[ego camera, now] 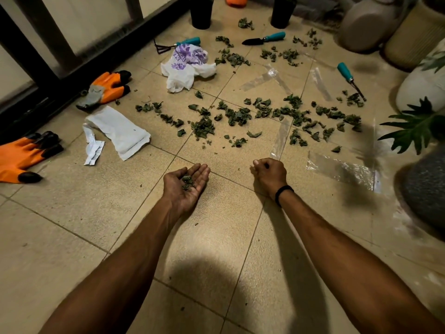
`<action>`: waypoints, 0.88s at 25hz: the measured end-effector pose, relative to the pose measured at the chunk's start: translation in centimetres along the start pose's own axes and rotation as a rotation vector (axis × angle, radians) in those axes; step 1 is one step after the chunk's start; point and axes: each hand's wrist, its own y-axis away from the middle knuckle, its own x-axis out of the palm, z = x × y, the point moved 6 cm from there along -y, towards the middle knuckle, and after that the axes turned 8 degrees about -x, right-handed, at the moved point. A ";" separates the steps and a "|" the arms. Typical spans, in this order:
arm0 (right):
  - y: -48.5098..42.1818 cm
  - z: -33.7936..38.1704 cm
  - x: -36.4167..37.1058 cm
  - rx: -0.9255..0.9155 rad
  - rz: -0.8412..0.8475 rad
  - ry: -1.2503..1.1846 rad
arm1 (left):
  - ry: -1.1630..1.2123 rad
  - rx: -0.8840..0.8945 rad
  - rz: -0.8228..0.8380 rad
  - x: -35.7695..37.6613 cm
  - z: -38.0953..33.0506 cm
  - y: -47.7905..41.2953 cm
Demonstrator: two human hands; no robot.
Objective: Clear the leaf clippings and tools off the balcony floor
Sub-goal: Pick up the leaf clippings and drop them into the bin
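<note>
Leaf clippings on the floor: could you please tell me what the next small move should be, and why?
Probably the right hand should reach forward to the nearest leaf clippings and pinch some up: the left hand lies open, palm up, holding only a few, and most are scattered on the floor.

Floor (72,237): beige speckled tile, darker grout lines.
Clippings (237,115): dark green, dull.
Near glove (16,157): orange, black fingertips.
Far glove (108,89): same orange and black, grey cuff.
Bag (186,66): white, purple leaf print.
Packet (120,131): plain white.
Rake (187,41), trowel (265,39), third tool (346,74): teal handles, black metal ends.
Back pot (201,13): black.
Ribbed pot (414,37): cream.
Low pot (426,186): grey, mottled.
Tape (265,78): clear, glossy.
Wristband (283,192): black.
</note>
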 end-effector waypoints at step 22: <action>-2.1 -0.6 -1.3 -0.119 0.024 0.321 | -0.010 -0.010 0.000 0.3 0.7 -0.8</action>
